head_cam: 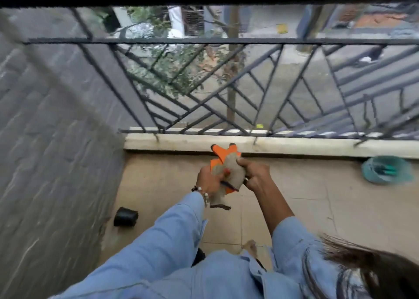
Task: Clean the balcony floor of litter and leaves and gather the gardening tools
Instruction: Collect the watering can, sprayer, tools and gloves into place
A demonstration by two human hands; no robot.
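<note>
Both my hands hold a pair of grey gardening gloves with orange palms in front of me, above the tiled balcony floor. My left hand grips their lower left side, near the cuffs. My right hand grips their right side. The orange fingertips point up toward the railing. A thin dark strip crosses the gloves between my hands. The picture is blurred by motion.
A black roll lies on the floor by the grey brick wall at left. A teal dish with teal-handled tools sits at right under the low ledge. The black metal railing stands ahead, with the street below.
</note>
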